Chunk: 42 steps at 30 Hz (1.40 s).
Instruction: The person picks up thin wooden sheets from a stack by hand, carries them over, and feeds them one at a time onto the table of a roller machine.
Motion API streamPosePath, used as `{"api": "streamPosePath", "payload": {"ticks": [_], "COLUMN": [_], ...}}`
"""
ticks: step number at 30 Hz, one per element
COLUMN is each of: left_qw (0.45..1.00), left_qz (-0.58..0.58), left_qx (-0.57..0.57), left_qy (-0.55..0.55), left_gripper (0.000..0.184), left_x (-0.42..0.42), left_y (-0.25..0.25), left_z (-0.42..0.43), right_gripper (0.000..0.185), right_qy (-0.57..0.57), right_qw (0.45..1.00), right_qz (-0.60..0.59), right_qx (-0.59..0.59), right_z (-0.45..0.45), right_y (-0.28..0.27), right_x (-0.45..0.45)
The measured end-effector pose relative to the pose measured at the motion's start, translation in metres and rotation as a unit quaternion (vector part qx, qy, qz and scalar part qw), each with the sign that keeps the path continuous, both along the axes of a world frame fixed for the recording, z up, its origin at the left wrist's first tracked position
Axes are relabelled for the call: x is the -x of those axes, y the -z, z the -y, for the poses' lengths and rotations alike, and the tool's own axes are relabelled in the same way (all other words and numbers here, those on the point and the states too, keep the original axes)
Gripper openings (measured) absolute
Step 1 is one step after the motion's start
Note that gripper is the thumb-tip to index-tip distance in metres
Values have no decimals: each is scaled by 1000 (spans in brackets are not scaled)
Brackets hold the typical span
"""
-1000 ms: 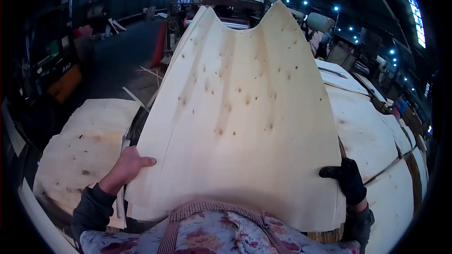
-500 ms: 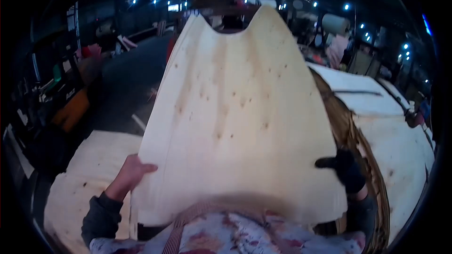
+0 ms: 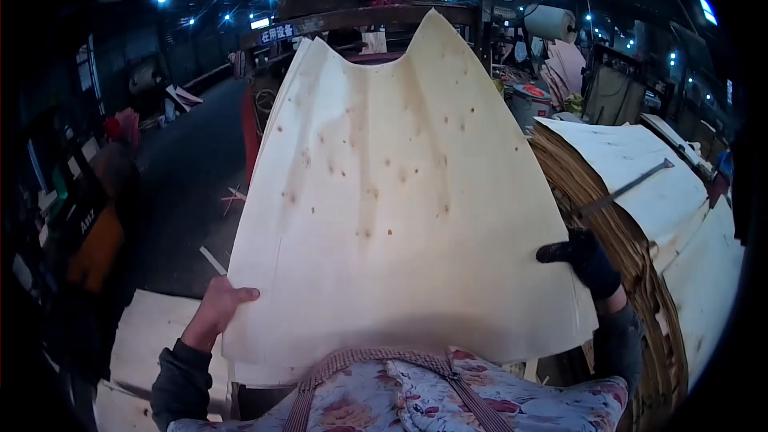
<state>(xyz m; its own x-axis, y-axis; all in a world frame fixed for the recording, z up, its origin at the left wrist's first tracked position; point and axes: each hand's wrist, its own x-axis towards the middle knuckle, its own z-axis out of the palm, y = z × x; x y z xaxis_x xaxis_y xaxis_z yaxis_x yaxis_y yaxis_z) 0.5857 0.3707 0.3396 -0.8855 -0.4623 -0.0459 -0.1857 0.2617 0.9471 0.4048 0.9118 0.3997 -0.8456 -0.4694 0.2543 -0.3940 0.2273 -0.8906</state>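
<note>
A large pale wood veneer sheet (image 3: pixel 384 216), dotted with brown knots and streaks, stretches out in front of my body. Its far edge dips in the middle and rises to points at both sides. At least one more sheet seems to lie beneath it along the left edge. My bare left hand (image 3: pixel 220 304) grips the left edge near me, thumb on top and fingers hidden underneath. On the opposite edge, my right hand (image 3: pixel 588 262), in a dark glove, holds the veneer the same way, its thumb flat on the surface.
At the right stands a tall stack of veneer (image 3: pixel 640 248) with ragged brown edges and a dark bar (image 3: pixel 628 188) lying across it. More sheets (image 3: pixel 156 336) lie low at the left. Ahead is a machine frame (image 3: pixel 352 20). An orange machine (image 3: pixel 92 248) stands far left.
My view has turned slightly right, so the machine frame and right stack show more clearly. Both hands keep their hold on the veneer, which has swung slightly with my body.
</note>
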Motion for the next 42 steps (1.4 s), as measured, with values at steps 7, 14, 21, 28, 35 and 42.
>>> {"api": "streamPosePath", "payload": {"ticks": [7, 14, 21, 28, 35, 42], "left_qw": [994, 975, 971, 963, 982, 950], "left_qz": [106, 178, 163, 153, 113, 245], "left_qx": [-18, -131, -174, -216, -139, -167], "left_qy": [10, 0, 2, -51, -53, -102], "left_gripper": [31, 42, 40, 38, 41, 49], "left_x": [304, 378, 427, 480, 475, 437], "left_y": [0, 107, 103, 123, 154, 173], "left_z": [163, 253, 289, 313, 327, 330], "right_gripper": [26, 20, 19, 47, 52, 66], "right_qy": [100, 97, 144, 266, 408, 556], "right_qw": [971, 970, 958, 930, 897, 826], "right_qz": [107, 203, 236, 195, -97, -38], "right_qx": [-187, -92, -80, -163, -142, -80], "right_z": [18, -22, 35, 64, 62, 84], "right_y": [45, 185, 157, 197, 230, 246], "right_x": [420, 553, 581, 634, 570, 443]}}
